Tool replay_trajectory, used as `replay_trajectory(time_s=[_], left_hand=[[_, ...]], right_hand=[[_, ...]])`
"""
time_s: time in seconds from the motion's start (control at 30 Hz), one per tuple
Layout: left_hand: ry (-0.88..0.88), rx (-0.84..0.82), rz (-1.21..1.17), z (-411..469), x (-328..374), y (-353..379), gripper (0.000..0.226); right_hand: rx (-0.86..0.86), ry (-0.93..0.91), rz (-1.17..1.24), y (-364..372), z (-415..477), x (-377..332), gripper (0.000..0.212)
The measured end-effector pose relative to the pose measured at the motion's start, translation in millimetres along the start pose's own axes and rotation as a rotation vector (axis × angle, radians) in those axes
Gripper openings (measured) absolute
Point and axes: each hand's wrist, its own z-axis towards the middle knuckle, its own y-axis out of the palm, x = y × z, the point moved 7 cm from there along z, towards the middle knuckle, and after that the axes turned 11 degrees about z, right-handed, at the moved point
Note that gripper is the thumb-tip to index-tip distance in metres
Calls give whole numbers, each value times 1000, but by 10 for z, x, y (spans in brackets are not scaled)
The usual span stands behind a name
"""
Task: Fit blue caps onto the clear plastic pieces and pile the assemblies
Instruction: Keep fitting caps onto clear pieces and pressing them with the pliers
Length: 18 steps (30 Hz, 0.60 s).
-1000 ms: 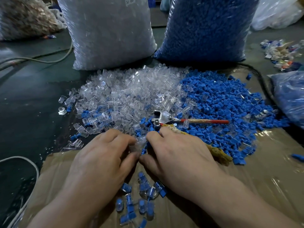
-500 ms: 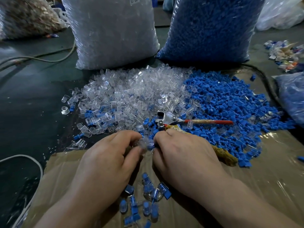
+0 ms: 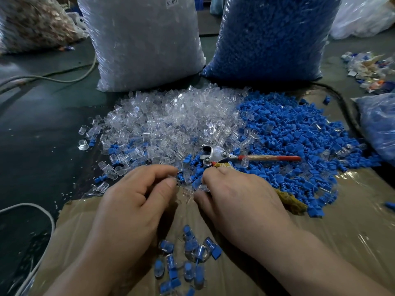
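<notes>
Pinches a clear piece (image 3: 179, 182) in curled left fingers (image 3: 162, 189), nips a blue cap (image 3: 197, 183) in curled right fingers (image 3: 215, 174), at the blue heap's (image 3: 288, 135) near edge; capped pieces (image 3: 199, 253) nearer, on cardboard (image 3: 342, 221).

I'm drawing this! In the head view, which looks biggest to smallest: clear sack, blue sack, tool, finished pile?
Largest: clear sack, blue sack, alike.
Then finished pile, nearer camera, so unsure.
Smallest: tool.

Before you lay glossy clear plastic pieces (image 3: 171, 122), matt blue caps (image 3: 288, 133), a shiny metal tool head (image 3: 215, 153), and film-covered cardboard (image 3: 352, 221).
</notes>
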Motion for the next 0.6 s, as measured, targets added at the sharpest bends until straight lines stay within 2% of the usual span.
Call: replay_trajectory(time_s=[0.13,0.23,0.37,0.53,0.6], left_hand=[[-31,-17,-117,-21,63,-1,30],[-61,-50,-214,-15,-6,53,19],[-77,-60,-277,0,-55,70,31],[-159,-62,-384,5,-140,98,15],[-169,-65,-400,6,-145,100,25]], right_hand=[[15,18,29,-12,16,43,18],[15,34,19,-6,25,54,16],[24,42,25,-18,18,32,17],[54,35,101,-34,6,45,22],[71,38,130,-46,2,69,22]])
